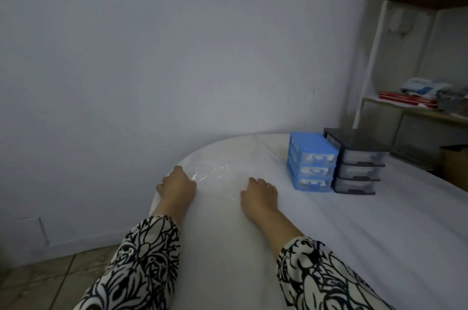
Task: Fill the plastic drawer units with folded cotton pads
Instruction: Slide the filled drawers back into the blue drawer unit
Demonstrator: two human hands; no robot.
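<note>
black-and-white patterned sleeves (pixel 152 259) come into view nearest me, both forearms stretched out over the white-covered table (pixel 354 246). my left hand (pixel 177 185) sits at the table's left edge, fingers curled down onto a clear plastic bag (pixel 215 170) that lies flat on the cloth; i judge it is pinning or pinching the bag's corner so the film does not slide, though i cannot tell for sure whether it pinches or only presses. my right hand (pixel 260 190) rests on the bag's right side, fingers loosely bent, gripping nothing i can make out. the bag blends with the cloth, so i cannot tell if cotton pads are inside it; no folded pads show anywhere.

farther on, to the right, stand the 2 plastic drawer units, side by side and touching: a blue drawer unit (pixel 312 161) and a dark grey drawer unit (pixel 357 161), each with 3 clear drawers, all pushed in, fronts turned toward me for easy reach. they look unfilled, so i judge the task is barely begun.

beyond them, a shelf rack (pixel 405 107) holds clutter against the wall.
</note>
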